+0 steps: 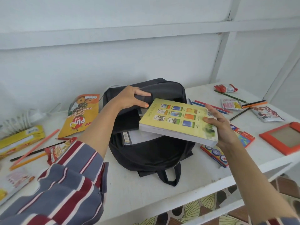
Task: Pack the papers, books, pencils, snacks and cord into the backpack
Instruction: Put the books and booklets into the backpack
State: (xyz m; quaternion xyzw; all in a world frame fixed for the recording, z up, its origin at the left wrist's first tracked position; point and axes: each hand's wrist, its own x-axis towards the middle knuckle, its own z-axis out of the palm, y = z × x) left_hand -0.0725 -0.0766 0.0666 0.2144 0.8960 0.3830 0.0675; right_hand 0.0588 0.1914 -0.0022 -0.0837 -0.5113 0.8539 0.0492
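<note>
A black backpack [151,153] lies open on the white table [162,184]. My left hand [131,98] grips the upper flap of its opening and holds it up. My right hand [217,124] grips a thick yellow book [177,120] by its right end, and the book's far end sits over the bag's mouth. White papers and another book [134,137] show inside the bag. Coloured pencils [211,106] lie right of the bag, and more pencils [34,148] lie at the left. A white cord [112,87] peeks out behind the backpack.
Snack bags lie at the left, among them a yellow Pina bag [79,117] and a red packet [56,151]. More snack packets [225,88] sit at the far right. A pencil box [215,155] and an orange-framed slate [284,138] lie near the table's right edge.
</note>
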